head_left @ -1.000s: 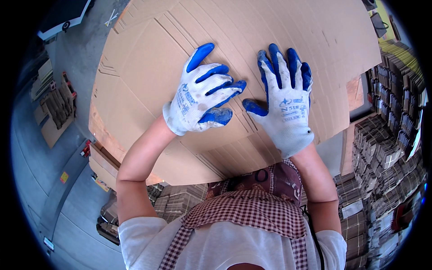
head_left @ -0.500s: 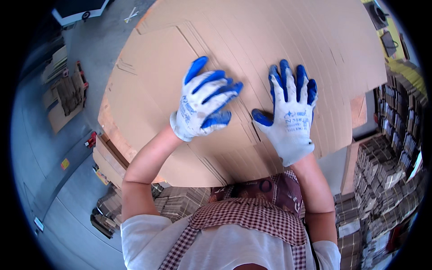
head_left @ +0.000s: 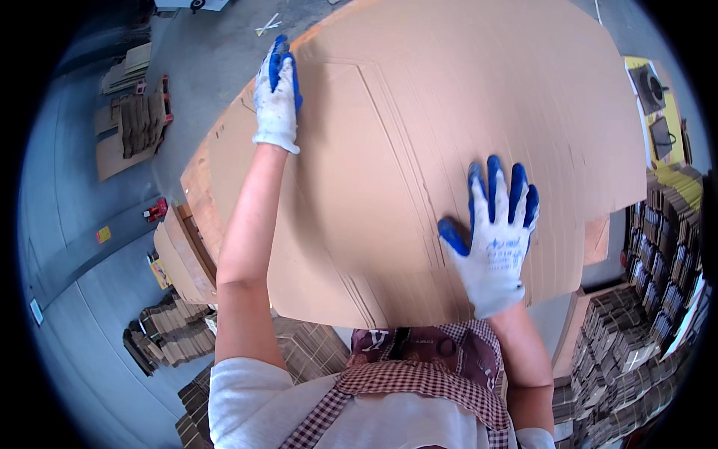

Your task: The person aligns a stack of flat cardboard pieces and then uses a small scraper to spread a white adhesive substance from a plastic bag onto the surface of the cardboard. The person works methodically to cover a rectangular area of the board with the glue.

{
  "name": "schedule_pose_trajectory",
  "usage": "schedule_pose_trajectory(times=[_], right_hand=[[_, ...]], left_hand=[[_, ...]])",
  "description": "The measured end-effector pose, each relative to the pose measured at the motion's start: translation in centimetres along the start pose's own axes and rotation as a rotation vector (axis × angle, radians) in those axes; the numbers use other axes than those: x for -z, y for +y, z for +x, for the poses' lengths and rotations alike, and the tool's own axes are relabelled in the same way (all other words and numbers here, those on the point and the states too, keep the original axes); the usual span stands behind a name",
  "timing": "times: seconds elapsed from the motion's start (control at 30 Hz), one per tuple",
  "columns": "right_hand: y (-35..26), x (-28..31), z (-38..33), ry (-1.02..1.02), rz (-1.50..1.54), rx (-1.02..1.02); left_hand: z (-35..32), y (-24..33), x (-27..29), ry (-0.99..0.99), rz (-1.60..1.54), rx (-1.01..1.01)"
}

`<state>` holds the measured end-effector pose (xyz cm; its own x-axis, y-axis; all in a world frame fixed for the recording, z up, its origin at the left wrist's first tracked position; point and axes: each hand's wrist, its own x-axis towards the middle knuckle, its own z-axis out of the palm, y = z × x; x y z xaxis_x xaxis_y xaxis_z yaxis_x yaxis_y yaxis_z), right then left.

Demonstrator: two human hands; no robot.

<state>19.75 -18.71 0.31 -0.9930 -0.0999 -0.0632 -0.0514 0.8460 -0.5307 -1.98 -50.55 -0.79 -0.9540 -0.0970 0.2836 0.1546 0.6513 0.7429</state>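
A large brown cardboard sheet [head_left: 351,179] with pressed crease lines and slots lies in front of me. My right hand [head_left: 495,243], in a white glove with blue-coated fingers, lies flat on its near right part with fingers spread. At the sheet's far left edge is my left hand [head_left: 277,101], in a matching glove. It is turned on its side with the fingers stretched forward, and nothing shows in its grasp. Whether its palm touches the cardboard edge I cannot tell.
A wooden board [head_left: 196,183] shows under the sheet's left edge. Tied bundles of flat cardboard [head_left: 613,329] are stacked at the right, with more stacks [head_left: 176,325] at the lower left. Flattened cardboard [head_left: 138,123] sits on the floor at the far left.
My left hand has moved far and left, from the middle of the sheet to its edge, its fingers straightening. My right hand stays flat on the cardboard, slightly lower in view.
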Motion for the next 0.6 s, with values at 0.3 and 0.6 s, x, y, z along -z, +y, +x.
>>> schedule_pose_trajectory(times=[0.3,0.6], right_hand=[[-1.2,-0.7,-1.1,-0.139,-0.023,0.137],[-1.1,-1.0,-1.1,-0.178,-0.062,0.104]], left_hand=[[5.1,-4.6,2.9,-0.288,-0.188,0.364],[6.0,-4.5,3.0,-0.362,-0.168,0.157]])
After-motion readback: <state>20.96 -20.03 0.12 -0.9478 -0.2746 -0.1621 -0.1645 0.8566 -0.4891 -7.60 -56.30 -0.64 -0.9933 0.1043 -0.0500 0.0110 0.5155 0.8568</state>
